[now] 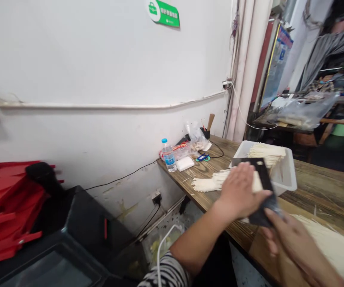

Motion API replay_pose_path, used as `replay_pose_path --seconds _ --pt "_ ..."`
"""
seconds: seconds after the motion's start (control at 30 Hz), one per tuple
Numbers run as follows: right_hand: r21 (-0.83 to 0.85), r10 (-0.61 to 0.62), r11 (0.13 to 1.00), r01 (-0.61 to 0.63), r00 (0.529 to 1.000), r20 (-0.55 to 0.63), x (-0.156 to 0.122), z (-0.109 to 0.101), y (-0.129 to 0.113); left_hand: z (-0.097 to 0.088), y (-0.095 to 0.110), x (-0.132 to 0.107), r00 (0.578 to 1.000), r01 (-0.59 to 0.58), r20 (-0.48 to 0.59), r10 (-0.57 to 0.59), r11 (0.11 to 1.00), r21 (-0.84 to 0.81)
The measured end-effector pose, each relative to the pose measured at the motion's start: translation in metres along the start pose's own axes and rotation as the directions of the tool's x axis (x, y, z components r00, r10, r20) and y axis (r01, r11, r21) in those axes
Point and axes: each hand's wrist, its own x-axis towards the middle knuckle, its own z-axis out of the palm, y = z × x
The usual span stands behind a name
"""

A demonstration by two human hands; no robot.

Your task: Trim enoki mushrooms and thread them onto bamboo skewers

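My left hand [239,189] lies flat, fingers stretched out and thumb apart, over pale strands and against a dark cleaver blade. My right hand [293,235] is closed at the near end of the dark cleaver [264,211], whose handle is hidden by the fingers. The blade has a small hole near its far corner. From beneath my left hand a bundle of pale, thin noodle-like strands [206,184] sticks out to the left. More such strands [333,243] lie beside my right forearm. Both hands are slightly blurred.
Behind the hands, a white plastic tub [292,175] holds more strands. A water bottle [169,155], plastic bags [197,135] and a small white pack [185,164] stand at the wall end of the wooden table [318,179]. A black box [79,239] is at lower left.
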Motion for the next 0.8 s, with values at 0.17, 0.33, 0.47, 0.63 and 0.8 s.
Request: replay_pose_path --seconds 0.17,0.33,0.47,0.63,0.8 --pt "0.157 0.091 0.982 -0.108 0.990 0.112 0.065 0.082 -0.005 0.050 -0.097 -0.009 0.969 0.202 0.134 -0.209 0.977 0.066" --pt "0.117 0.235 0.962 -0.249 0.964 0.121 0.105 0.112 0.006 0.084 -0.145 -0.009 0.951 0.237 0.191 -0.244 0.970 0.059" --pt "0.087 0.291 0.950 -0.301 0.950 0.115 0.111 0.110 0.012 0.104 -0.154 -0.009 0.945 0.243 0.210 -0.252 0.968 0.067" --pt "0.039 0.296 0.953 -0.300 0.952 0.080 0.095 0.089 0.012 0.120 -0.155 -0.007 0.934 0.265 0.217 -0.284 0.958 0.112" --pt "0.001 0.186 0.983 -0.186 0.983 -0.014 0.051 0.052 0.015 0.132 -0.155 -0.003 0.925 0.289 0.200 -0.322 0.940 0.180"
